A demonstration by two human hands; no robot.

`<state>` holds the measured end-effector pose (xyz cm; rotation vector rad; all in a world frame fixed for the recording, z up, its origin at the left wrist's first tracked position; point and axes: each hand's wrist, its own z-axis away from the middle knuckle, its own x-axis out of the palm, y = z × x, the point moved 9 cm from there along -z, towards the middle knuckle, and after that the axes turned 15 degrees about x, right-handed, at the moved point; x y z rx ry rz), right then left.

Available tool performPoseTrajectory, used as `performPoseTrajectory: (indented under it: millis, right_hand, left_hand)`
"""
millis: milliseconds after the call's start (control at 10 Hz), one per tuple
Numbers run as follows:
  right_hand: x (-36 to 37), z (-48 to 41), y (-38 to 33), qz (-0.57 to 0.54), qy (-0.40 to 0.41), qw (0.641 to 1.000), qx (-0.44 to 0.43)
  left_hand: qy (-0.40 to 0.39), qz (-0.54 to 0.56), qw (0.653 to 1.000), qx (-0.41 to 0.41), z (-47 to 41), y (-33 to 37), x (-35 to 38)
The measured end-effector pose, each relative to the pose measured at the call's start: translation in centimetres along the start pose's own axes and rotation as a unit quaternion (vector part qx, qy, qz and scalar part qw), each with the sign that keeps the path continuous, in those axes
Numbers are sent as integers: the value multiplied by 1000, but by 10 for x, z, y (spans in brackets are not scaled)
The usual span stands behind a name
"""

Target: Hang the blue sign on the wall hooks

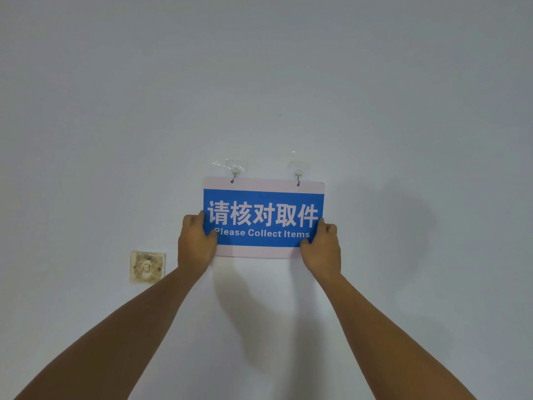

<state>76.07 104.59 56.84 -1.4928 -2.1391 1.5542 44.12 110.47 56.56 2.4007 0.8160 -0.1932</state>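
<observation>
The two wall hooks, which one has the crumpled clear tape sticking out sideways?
The left hook: its clear tape juts out leftward, wrinkled. The right hook has flatter tape.

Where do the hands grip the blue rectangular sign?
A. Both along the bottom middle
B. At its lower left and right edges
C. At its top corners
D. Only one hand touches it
B: the left hand and right hand clasp the blue rectangular sign at its lower side edges.
</observation>
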Motion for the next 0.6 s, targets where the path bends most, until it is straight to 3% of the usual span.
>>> performPoseTrajectory:
  millis: [100, 300, 400, 600]
  right_hand:
    - [12, 9, 2, 79, -25, 997, -6]
    - [24, 21, 12, 230, -82, 970, 11]
    - [21, 27, 11, 270, -96, 958, 4]
    - [24, 45, -8, 278, -135, 951, -14]
  left_hand:
    - [-51, -80, 995, -1, 5, 6, 10]
    - [-55, -179, 982, 14, 15, 20, 5]
    - [-83, -221, 970, 54, 22, 28, 3]
    - [-215, -258, 937, 91, 38, 31, 18]
